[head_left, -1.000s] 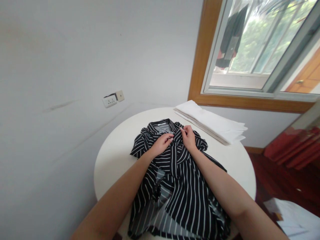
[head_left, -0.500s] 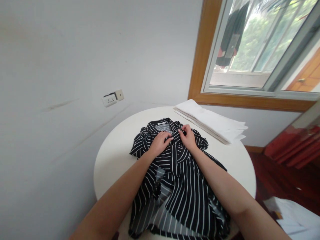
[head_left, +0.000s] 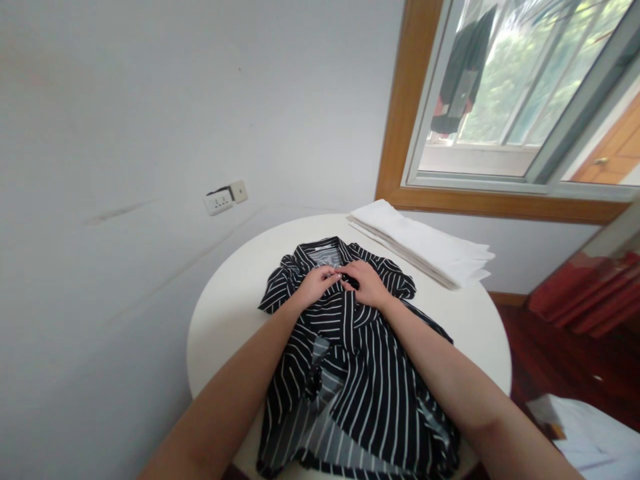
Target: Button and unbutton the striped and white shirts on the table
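A black shirt with white stripes (head_left: pixel 380 360) lies spread on a round white table (head_left: pixel 225 300), its collar toward the wall and its hem toward me. Just below the collar, my left hand (head_left: pixel 316 285) pinches the front of the shirt. My right hand (head_left: pixel 364 283) meets it there, fingers bent and closed on the same stretch of cloth. The fingertips of both hands touch or nearly touch. Whatever small part of the front sits between them is hidden.
Folded white sheets (head_left: pixel 420 240) rest at the table's back right, under a wood-framed window (head_left: pixel 390 180). A wall socket (head_left: pixel 219 201) is at the left. White material (head_left: pixel 590 427) lies low at the right, near a red curtain (head_left: pixel 585 293).
My right hand has moved left and slightly down from the collar's right side to meet my left hand. The left hand has shifted only slightly; the shirt lies nearly as before.
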A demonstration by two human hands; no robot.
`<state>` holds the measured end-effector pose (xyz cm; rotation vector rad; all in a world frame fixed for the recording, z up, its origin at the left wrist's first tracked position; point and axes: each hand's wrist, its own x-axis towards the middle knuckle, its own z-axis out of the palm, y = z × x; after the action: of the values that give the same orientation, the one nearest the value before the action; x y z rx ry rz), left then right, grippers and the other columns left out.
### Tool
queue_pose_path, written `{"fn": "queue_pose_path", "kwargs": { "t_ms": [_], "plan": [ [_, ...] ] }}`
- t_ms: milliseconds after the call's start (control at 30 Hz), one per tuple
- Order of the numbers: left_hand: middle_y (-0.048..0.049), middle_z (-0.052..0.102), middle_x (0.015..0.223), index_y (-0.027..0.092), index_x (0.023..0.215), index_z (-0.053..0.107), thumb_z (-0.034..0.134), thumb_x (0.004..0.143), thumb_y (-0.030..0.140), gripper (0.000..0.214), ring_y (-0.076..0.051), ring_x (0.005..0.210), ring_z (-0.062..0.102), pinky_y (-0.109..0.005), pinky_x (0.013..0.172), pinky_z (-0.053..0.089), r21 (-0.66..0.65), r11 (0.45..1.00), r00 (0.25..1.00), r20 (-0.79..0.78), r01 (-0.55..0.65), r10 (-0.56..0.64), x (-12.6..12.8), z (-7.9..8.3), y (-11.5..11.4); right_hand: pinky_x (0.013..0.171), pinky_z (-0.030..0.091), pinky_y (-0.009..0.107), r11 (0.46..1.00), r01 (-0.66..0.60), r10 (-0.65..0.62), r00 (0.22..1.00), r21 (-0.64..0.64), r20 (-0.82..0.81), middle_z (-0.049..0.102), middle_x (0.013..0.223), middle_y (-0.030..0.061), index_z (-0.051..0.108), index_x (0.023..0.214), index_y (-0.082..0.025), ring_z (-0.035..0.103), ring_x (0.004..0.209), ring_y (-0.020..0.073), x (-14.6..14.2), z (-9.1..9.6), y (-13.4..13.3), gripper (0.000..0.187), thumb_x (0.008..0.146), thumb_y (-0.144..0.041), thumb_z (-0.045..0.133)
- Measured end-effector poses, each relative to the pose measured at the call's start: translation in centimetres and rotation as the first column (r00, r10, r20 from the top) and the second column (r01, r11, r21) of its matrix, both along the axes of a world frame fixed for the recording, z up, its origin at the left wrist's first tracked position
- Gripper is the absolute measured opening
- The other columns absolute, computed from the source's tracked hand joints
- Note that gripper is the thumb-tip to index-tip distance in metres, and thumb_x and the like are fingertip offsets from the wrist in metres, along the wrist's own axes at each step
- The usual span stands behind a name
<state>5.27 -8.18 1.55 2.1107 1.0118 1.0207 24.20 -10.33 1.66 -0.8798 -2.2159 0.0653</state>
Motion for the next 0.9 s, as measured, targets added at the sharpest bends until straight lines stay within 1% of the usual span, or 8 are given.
{"fn": "queue_pose_path", "kwargs": {
  "t_ms": [133, 267, 433, 533, 600, 667, 767, 900],
  "plan": [
    [-0.0002, 0.06, 0.067, 0.015, 0.074, 0.064, 0.054, 0.081, 0.047, 0.034, -0.015, 0.064, 0.052, -0.027, 0.063, 0.041, -0.022, 0.999, 0.995, -0.093, 0.029, -0.031, -0.2, -0.1, 0.0, 0.088, 0.042, 0.036, 0.998, -0.047, 0.047, 0.999, -0.031, 0.01, 0.065, 0.102, 0.0058, 0.061, 0.109, -0.022, 0.057, 0.097, 0.0203, -0.2, -0.1, 0.1, 0.026, 0.084, -0.021, 0.058],
    [-0.0003, 0.059, 0.063, 0.015, 0.076, 0.066, 0.055, 0.08, 0.05, 0.037, -0.014, 0.06, 0.05, -0.025, 0.058, 0.039, -0.048, 0.998, 0.992, -0.12, 0.028, -0.033, -0.5, -0.3, 0.1, 0.088, 0.042, 0.034, 0.997, -0.017, 0.014, 0.999, -0.08, -0.031, 0.067, 0.099, 0.004, 0.063, 0.1, -0.023, 0.06, 0.096, 0.0193, -0.5, -0.6, 0.1, 0.019, 0.081, -0.019, 0.062],
    [-0.0037, 0.067, 0.074, 0.016, 0.079, 0.069, 0.055, 0.081, 0.048, 0.035, -0.016, 0.07, 0.057, -0.028, 0.068, 0.044, -0.071, 0.996, 0.994, -0.082, 0.061, -0.067, -0.7, -0.4, 0.3, 0.08, 0.045, 0.031, 0.993, 0.023, -0.037, 0.992, -0.119, -0.119, 0.067, 0.086, 0.0006, 0.064, 0.085, -0.023, 0.062, 0.084, 0.0174, -0.3, -1.3, 0.6, 0.008, 0.078, -0.022, 0.066],
    [-0.0034, 0.067, 0.074, 0.016, 0.078, 0.068, 0.052, 0.083, 0.047, 0.035, -0.017, 0.073, 0.058, -0.029, 0.07, 0.045, -0.042, 0.998, 0.997, -0.068, 0.038, -0.041, -0.7, -0.5, 0.3, 0.081, 0.045, 0.03, 0.994, 0.016, -0.032, 0.988, -0.111, -0.15, 0.067, 0.087, 0.0005, 0.064, 0.083, -0.023, 0.061, 0.084, 0.017, -0.2, -1.5, 0.7, 0.003, 0.08, -0.024, 0.064],
    [-0.0025, 0.065, 0.073, 0.016, 0.077, 0.066, 0.051, 0.084, 0.046, 0.034, -0.017, 0.073, 0.058, -0.029, 0.07, 0.045, -0.007, 1.0, 0.999, -0.046, -0.007, 0.007, -0.8, -0.5, 0.3, 0.081, 0.045, 0.031, 0.995, 0.027, -0.044, 0.983, -0.098, -0.178, 0.067, 0.087, 0.001, 0.063, 0.083, -0.023, 0.061, 0.085, 0.0172, -0.1, -1.4, 0.8, 0.004, 0.082, -0.026, 0.06],
    [-0.0022, 0.065, 0.074, 0.017, 0.078, 0.064, 0.049, 0.085, 0.046, 0.033, -0.017, 0.073, 0.058, -0.03, 0.071, 0.046, 0.023, 0.995, 0.996, -0.003, -0.093, 0.093, -0.9, -0.5, 0.5, 0.082, 0.045, 0.031, 0.994, 0.069, -0.085, 0.971, -0.081, -0.222, 0.066, 0.087, 0.0018, 0.061, 0.083, -0.023, 0.06, 0.085, 0.0178, 0.1, -1.2, 0.8, 0.008, 0.084, -0.029, 0.057],
    [-0.0031, 0.066, 0.08, 0.017, 0.081, 0.062, 0.048, 0.086, 0.043, 0.03, -0.018, 0.076, 0.059, -0.03, 0.074, 0.046, 0.059, 0.968, 0.967, 0.077, -0.246, 0.241, -1.2, -0.3, 0.6, 0.08, 0.044, 0.032, 0.977, 0.204, -0.213, 0.931, -0.063, -0.295, 0.064, 0.085, 0.0029, 0.059, 0.083, -0.022, 0.058, 0.083, 0.019, 0.8, -0.8, 1.0, 0.013, 0.087, -0.032, 0.052],
    [-0.0027, 0.065, 0.082, 0.018, 0.081, 0.06, 0.047, 0.088, 0.041, 0.027, -0.017, 0.077, 0.058, -0.029, 0.075, 0.045, 0.156, 0.919, 0.931, 0.102, -0.362, 0.35, -1.2, 1.1, 0.1, 0.081, 0.041, 0.035, 0.918, 0.396, -0.379, 0.852, -0.029, -0.362, 0.064, 0.084, 0.0037, 0.058, 0.081, -0.021, 0.056, 0.083, 0.0212, 2.6, 0.3, 1.7, 0.016, 0.087, -0.035, 0.051]
  ]
}}
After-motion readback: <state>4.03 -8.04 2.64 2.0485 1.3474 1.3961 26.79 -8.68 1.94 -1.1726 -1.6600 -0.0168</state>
